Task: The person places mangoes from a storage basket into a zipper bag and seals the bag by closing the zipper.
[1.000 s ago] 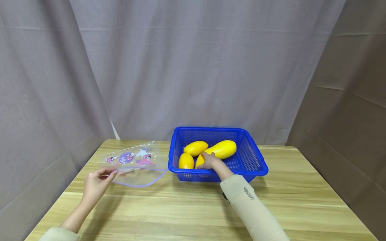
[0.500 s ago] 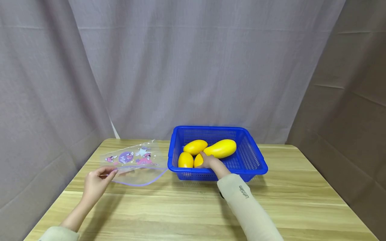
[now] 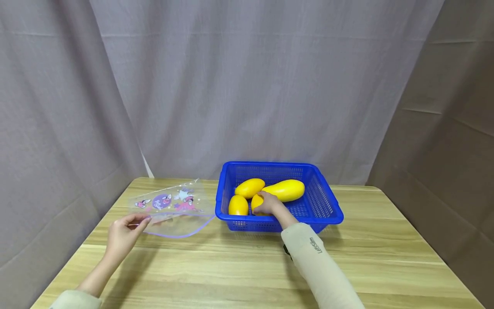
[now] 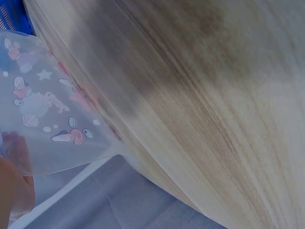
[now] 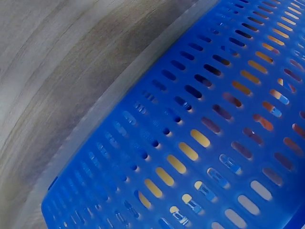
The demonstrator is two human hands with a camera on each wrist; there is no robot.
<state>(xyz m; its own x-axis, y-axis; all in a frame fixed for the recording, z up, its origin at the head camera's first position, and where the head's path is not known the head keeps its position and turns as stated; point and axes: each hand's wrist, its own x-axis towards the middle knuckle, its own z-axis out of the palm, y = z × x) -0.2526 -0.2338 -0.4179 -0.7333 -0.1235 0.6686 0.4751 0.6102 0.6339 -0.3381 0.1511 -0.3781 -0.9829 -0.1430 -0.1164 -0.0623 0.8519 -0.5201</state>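
My left hand (image 3: pixel 122 237) pinches the edge of a clear plastic bag (image 3: pixel 181 225) with a purple rim and cartoon prints; in the left wrist view the printed bag (image 4: pixel 43 109) lies beside the hand (image 4: pixel 14 191). Inside the blue basket (image 3: pixel 324 219), my right hand (image 3: pixel 271 204) is curled round a yellow fruit (image 3: pixel 256 201), partly hidden by the fingers. Behind it is a larger long yellow fruit (image 3: pixel 290 190). Two oval yellow fruits (image 3: pixel 250 188) (image 3: pixel 238 206) lie at the basket's left. In the right wrist view the perforated basket wall (image 5: pixel 190 124) hides the hand's grip.
A wooden table (image 3: pixel 216 274) carries the bag and basket. Grey curtains (image 3: pixel 247 86) hang behind it and on the left, and a brownish cloth (image 3: pixel 444 150) hangs on the right. The basket stands close to the bag's right corner.
My right hand has shifted slightly within the basket, its fingers now bent over the near fruit. The long yellow fruit sits slightly farther right. My left hand and the bag have hardly moved.
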